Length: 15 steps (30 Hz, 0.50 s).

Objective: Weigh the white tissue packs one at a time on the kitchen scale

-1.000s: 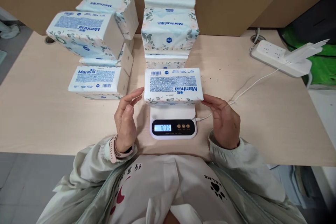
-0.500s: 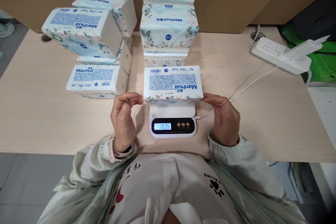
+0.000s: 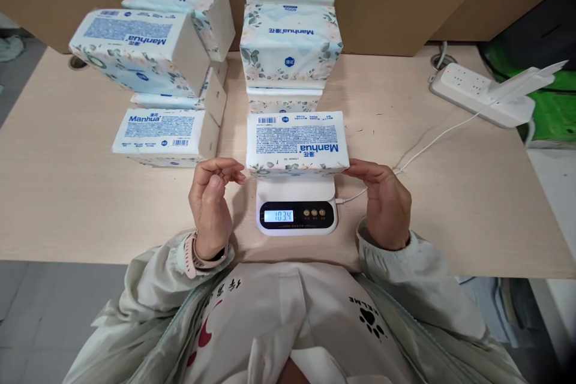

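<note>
A white-and-blue pack of tissues (image 3: 297, 141) rests on the white digital scale (image 3: 297, 192), its printed underside turned up. The lit display appears to read 103.4. Just left of the pack, my left hand (image 3: 211, 204) is open with its fingers bent toward the pack's end and a small gap between. On the other side my right hand (image 3: 384, 204) is open too. Its fingertips reach the pack's lower right corner; whether they touch it I cannot tell. Neither hand grips anything.
Tissue packs are stacked behind on the left (image 3: 130, 48) and in the middle (image 3: 290, 48), before a cardboard wall (image 3: 378, 0). A white power strip (image 3: 481, 93) lies at the right, and a white cable (image 3: 427, 147) runs from it to the scale.
The scale's last digit has gone from 5 to 4. The view has tilted very slightly; both hands and the pack stay where they were.
</note>
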### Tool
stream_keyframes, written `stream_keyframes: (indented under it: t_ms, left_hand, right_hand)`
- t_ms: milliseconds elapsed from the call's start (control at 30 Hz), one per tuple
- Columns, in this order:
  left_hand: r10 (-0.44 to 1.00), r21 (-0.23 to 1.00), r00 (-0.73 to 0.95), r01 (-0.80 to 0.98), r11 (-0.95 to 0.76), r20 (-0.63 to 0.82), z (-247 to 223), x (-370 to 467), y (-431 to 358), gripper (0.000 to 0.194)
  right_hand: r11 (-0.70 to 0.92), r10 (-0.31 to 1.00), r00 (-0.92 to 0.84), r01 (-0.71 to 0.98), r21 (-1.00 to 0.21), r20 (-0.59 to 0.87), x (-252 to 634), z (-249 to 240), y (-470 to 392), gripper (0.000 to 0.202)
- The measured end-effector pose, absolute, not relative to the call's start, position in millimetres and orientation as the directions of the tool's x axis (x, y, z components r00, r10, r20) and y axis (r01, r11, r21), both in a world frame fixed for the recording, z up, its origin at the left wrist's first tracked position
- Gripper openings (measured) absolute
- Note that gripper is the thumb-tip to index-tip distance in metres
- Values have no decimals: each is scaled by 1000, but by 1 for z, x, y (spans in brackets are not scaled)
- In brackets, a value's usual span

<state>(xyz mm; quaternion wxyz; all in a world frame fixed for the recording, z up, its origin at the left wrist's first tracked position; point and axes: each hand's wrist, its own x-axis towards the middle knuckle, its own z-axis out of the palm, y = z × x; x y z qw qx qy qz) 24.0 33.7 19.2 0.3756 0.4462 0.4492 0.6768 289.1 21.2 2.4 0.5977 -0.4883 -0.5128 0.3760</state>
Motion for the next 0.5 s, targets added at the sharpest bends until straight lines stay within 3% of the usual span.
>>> stream_keyframes:
  t_ms: [300,500]
  left_hand:
    - [930,951,-222,-35,-307,292,14,20,35,31]
    - [918,926,-135,114,-360,373,14,26,37,35]
  right_hand:
    - [229,956,177,43,-972,233,289,2,21,39]
    - [269,937,160,236,-934,310,292,-2,24,42]
